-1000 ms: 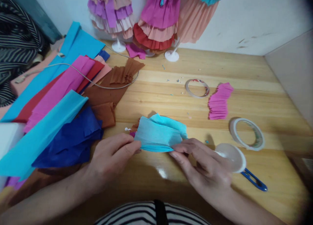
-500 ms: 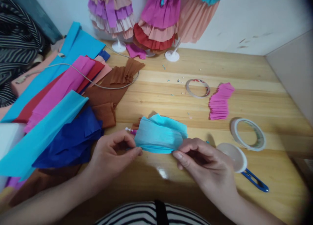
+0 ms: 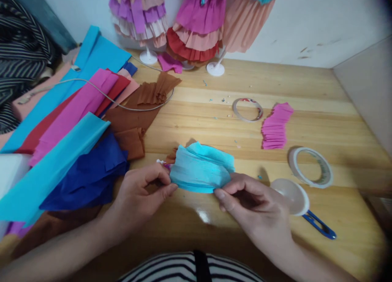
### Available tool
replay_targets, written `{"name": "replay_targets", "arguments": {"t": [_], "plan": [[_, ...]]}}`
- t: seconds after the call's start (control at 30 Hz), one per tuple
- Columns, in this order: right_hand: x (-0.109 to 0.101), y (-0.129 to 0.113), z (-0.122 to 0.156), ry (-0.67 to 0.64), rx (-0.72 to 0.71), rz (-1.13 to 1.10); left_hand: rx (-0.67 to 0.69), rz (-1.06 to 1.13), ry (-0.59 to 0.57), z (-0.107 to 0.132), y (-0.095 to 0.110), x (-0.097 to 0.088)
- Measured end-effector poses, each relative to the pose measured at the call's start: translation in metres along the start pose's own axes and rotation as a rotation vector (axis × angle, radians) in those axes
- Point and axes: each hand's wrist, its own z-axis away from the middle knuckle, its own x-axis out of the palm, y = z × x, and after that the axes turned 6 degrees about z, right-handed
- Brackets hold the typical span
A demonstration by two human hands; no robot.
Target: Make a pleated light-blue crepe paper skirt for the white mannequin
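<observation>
A strip of light blue crepe paper [image 3: 202, 167] is stretched between my two hands above the table, its near edge folded and gathered. My left hand [image 3: 145, 192] pinches the strip's left end between thumb and forefinger. At the right end, my right hand [image 3: 255, 204] grips the near corner the same way. Behind the paper, a bit of brown crepe paper and a small white-and-purple item [image 3: 162, 163] peek out, mostly hidden.
Folded crepe paper in blue [image 3: 55, 167], pink, red and brown [image 3: 131, 110] is heaped at left under a grey cable. Tape rolls [image 3: 310, 167], a pleated pink strip [image 3: 277, 126], a white cup [image 3: 292, 196] and a blue-handled tool [image 3: 320, 224] lie right. Paper dresses on stands [image 3: 216, 68] line the wall.
My right hand has shifted very slightly left along the strip's near edge. The blue paper stays pinched at both ends, and the surroundings look the same.
</observation>
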Motion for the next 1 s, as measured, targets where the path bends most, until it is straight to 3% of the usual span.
{"name": "replay_targets", "arguments": {"t": [0.23, 0.43, 0.6, 0.8, 0.9, 1.0], "plan": [[0.001, 0.008, 0.004, 0.046, -0.110, -0.011, 0.382, -0.199, -0.069, -0.002, -0.007, -0.002], [-0.002, 0.008, 0.001, 0.073, -0.306, 0.235, 0.439, -0.267, -0.046, -0.001, -0.008, -0.003], [-0.004, 0.011, 0.001, 0.110, -0.412, 0.362, 0.428, -0.305, -0.024, 0.001, -0.008, -0.001], [-0.003, 0.010, -0.001, 0.090, -0.339, 0.295, 0.398, -0.351, 0.024, 0.000, -0.007, -0.001], [-0.004, 0.007, 0.000, 0.061, -0.215, 0.230, 0.283, -0.273, 0.011, -0.001, -0.004, -0.002], [-0.005, 0.006, 0.001, 0.014, -0.092, 0.123, 0.070, -0.155, -0.007, -0.002, 0.001, -0.002]]}}
